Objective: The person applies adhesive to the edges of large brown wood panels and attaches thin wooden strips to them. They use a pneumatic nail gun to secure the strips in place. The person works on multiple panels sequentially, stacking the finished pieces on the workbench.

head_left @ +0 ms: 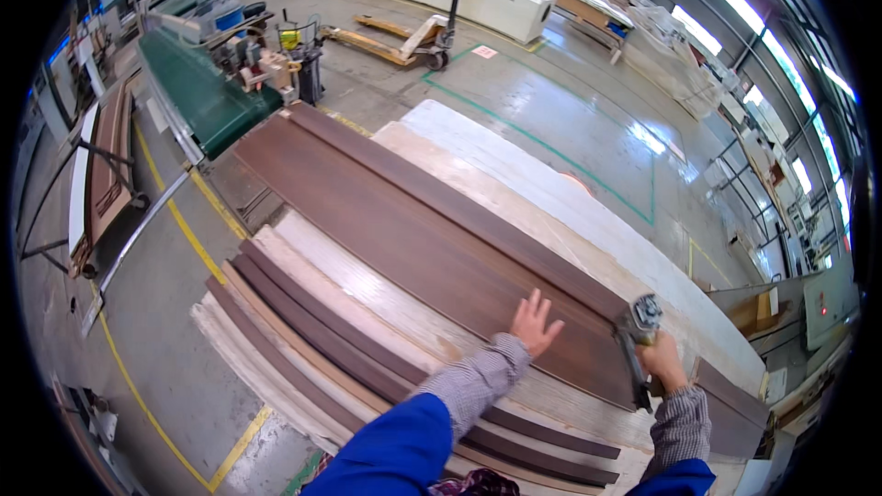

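Note:
A long dark brown wood-grain panel (413, 239) lies lengthwise before me, with a raised strip (459, 211) along its far edge. My left hand (536, 323) is open over the panel's near end, fingers spread; whether the palm rests on it I cannot tell. At the panel's right end, my right hand (663, 360) is closed around the handle of what looks like a nail gun (645, 314). Its rounded grey head is at the strip's end, and its dark magazine runs down beside my fingers.
Several narrow brown strips (322, 321) and pale boards (340, 262) lie along the near side. Beyond the panel is a large white board (551, 193). A green conveyor belt (197, 92) stands at the panel's far left end. Farther off is a pallet jack (413, 41).

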A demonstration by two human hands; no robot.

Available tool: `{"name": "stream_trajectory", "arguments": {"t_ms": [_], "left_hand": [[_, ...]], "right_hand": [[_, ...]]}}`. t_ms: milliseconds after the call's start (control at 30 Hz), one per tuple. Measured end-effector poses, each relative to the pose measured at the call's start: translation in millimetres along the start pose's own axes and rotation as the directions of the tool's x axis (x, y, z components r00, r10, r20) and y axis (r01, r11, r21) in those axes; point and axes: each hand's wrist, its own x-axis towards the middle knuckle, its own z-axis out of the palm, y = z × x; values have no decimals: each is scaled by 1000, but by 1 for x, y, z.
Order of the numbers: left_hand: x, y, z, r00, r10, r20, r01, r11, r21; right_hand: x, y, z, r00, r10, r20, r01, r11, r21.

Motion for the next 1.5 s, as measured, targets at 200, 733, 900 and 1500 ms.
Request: {"name": "stream_trajectory", "arguments": {"t_ms": [200, 733, 900, 1500], "left_hand": [[18, -157, -230, 988, -35, -150, 108, 849, 517], [8, -200, -308, 994, -103, -44, 111, 849, 516], [11, -209, -293, 984, -159, 76, 103, 868, 486], [8, -207, -284, 991, -134, -9, 128, 924, 360]], "right_hand": [[50, -278, 63, 910, -409, 68, 415, 895, -162], [194, -715, 284, 789, -564, 243, 543, 825, 153], [210, -749, 324, 813, -487, 318, 443, 873, 205], [199, -762, 321, 781, -433, 451, 350, 900, 259]]}}
